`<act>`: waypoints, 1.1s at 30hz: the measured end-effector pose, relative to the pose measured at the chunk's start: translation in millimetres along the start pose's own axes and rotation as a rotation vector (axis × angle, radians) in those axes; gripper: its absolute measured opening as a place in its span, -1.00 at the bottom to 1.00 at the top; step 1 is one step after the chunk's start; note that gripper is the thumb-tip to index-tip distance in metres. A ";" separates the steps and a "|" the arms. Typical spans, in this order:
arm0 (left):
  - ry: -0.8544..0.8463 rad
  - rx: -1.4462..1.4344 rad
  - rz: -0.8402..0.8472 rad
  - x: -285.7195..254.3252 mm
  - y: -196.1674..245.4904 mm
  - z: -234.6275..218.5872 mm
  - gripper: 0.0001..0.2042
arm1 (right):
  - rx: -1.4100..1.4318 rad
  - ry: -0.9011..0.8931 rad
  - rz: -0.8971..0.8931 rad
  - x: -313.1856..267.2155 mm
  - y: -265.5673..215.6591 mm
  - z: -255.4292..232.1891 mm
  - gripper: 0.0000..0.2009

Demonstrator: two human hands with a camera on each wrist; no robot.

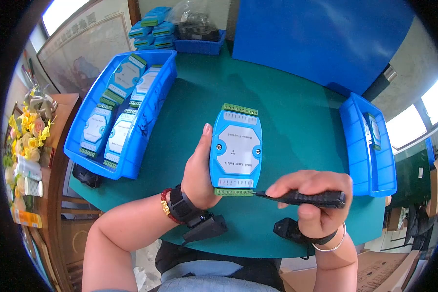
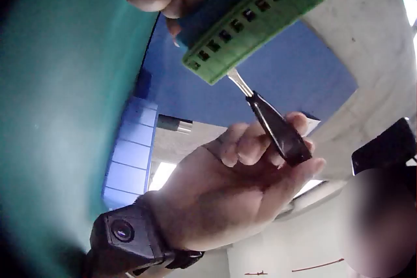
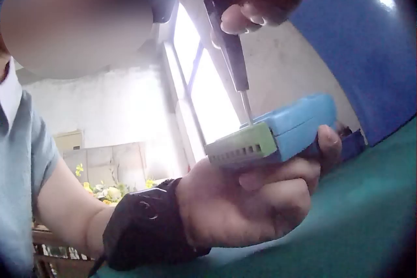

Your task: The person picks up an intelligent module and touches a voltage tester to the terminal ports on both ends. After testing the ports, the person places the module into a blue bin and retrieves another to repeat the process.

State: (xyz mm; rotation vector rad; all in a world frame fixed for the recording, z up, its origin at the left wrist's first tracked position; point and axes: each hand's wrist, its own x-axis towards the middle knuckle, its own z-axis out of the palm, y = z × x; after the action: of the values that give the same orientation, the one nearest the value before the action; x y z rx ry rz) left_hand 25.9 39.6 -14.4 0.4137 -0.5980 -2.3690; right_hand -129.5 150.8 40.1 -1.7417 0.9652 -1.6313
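A blue module box [image 1: 234, 170] with a white label and green terminal blocks at both ends lies in my left hand [image 1: 198, 168]. The fingers of that hand support it from below, as the right wrist view shows, and the thumb lies along its left side. My right hand [image 1: 307, 182] grips the black handle of a small screwdriver [image 1: 321, 198]. Its thin metal shaft [image 3: 246, 107] meets the top of the near green terminal block [image 3: 244, 142], close to the right end in the head view. In the left wrist view, the block's square openings [image 2: 249, 15] face the camera.
A blue tray [image 1: 153, 119] with several similar modules stands at the left. Another blue tray [image 1: 365, 177] at the right holds a few. More modules [image 1: 153, 30] are stacked at the back, beside a small blue bin [image 1: 199, 47]. A blue panel [image 1: 321, 44] rises behind the green table [image 1: 297, 131].
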 end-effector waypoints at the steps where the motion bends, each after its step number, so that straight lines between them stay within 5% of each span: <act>1: -0.012 -0.006 -0.005 -0.7 0.6 0.0 -0.43 | 0.047 0.027 0.002 -0.8 -0.8 0.6 -0.75; 11: 0.060 0.070 -0.002 1.5 -1.9 1.9 -0.35 | 0.030 -0.009 0.010 -1.7 1.3 1.1 -0.75; 16: -0.024 0.003 -0.020 -2.1 -0.2 2.0 -0.43 | -0.137 -0.290 -0.098 10.7 -0.9 -11.2 -0.72; 20: -0.001 0.013 0.012 -2.6 -2.5 2.6 -0.43 | -0.039 0.014 0.092 -0.5 0.8 2.8 -0.73; 23: 0.027 0.010 0.019 -2.4 -4.9 1.3 -0.43 | -0.045 0.033 0.181 0.2 -1.3 1.3 -0.73; 33: -0.037 0.020 -0.015 -4.0 -0.2 3.4 -0.41 | 0.132 0.000 0.011 -2.0 2.3 -3.0 -0.76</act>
State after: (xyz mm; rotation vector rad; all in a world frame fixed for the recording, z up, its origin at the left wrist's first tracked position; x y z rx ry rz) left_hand 27.3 43.5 -11.1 0.3854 -0.6386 -2.3914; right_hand -132.8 151.3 37.4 -1.6456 0.8454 -1.6493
